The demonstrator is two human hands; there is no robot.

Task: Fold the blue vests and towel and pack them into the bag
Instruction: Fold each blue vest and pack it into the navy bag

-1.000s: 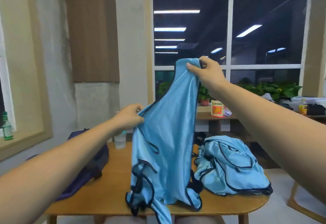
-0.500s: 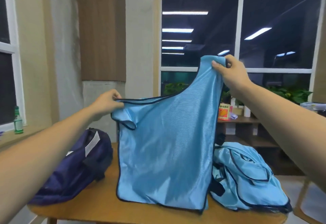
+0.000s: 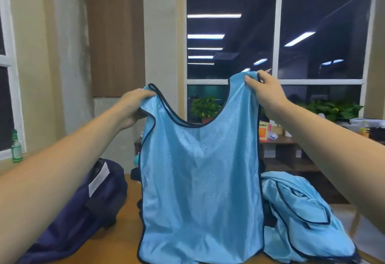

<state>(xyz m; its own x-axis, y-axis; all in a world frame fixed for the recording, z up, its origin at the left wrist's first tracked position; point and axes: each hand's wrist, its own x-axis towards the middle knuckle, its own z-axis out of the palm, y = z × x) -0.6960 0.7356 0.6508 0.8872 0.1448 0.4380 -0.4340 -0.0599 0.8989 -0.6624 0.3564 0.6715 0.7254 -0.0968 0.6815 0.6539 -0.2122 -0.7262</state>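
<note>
I hold a light blue vest [image 3: 198, 180] with dark trim upright in front of me, spread flat, its hem near the table. My left hand [image 3: 133, 105] grips the left shoulder strap. My right hand [image 3: 266, 91] pinches the right shoulder strap, slightly higher. A crumpled pile of more blue vests [image 3: 302, 218] lies on the table to the right. The dark navy bag [image 3: 83, 211] slumps on the table at the left, with a white label on it. No towel is visible.
The wooden table [image 3: 129, 236] holds everything; its front edge is near the bottom of the view. A green bottle [image 3: 16, 147] stands on the left windowsill. Behind are a shelf with an orange box [image 3: 264, 132], potted plants and dark windows.
The vest went from a bunched hanging strip to fully spread. My left hand moved left and up to the strap; my right hand shifted right. The view tilted slightly.
</note>
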